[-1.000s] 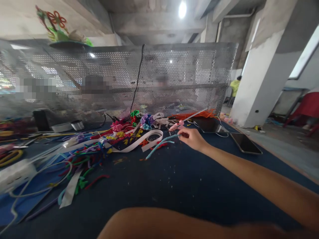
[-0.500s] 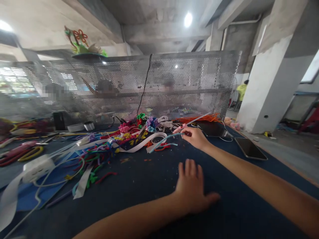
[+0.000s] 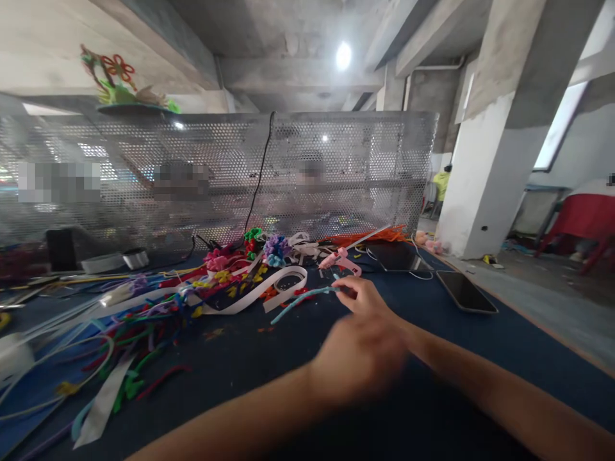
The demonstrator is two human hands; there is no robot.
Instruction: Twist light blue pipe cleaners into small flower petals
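A light blue pipe cleaner (image 3: 302, 298) is pinched between the thumb and fingers of my right hand (image 3: 365, 298), its long end pointing left above the dark blue table. Just beyond this hand lies a pink hot glue gun (image 3: 332, 259) with a pale glue stick (image 3: 369, 237) sticking out of its back. My left hand (image 3: 360, 358) is in front of my right wrist and partly covers it. Motion smears its fingers, so I cannot see whether they hold anything. A roll of white ribbon (image 3: 250, 301) lies left of the pipe cleaner, partly unwound.
Heaped pipe cleaners (image 3: 154, 326) and fuzzy flowers (image 3: 276, 250) cover the left and back. Orange stems (image 3: 389, 235) lie behind the glue gun. A phone (image 3: 466, 292) and a dark tablet (image 3: 398, 256) are at right. A perforated metal panel (image 3: 307, 186) stands behind the table.
My view has turned to the right. My right hand has drawn back from beside the glue gun with the pipe cleaner. My left hand, earlier spread over the table, has lifted and blurred.
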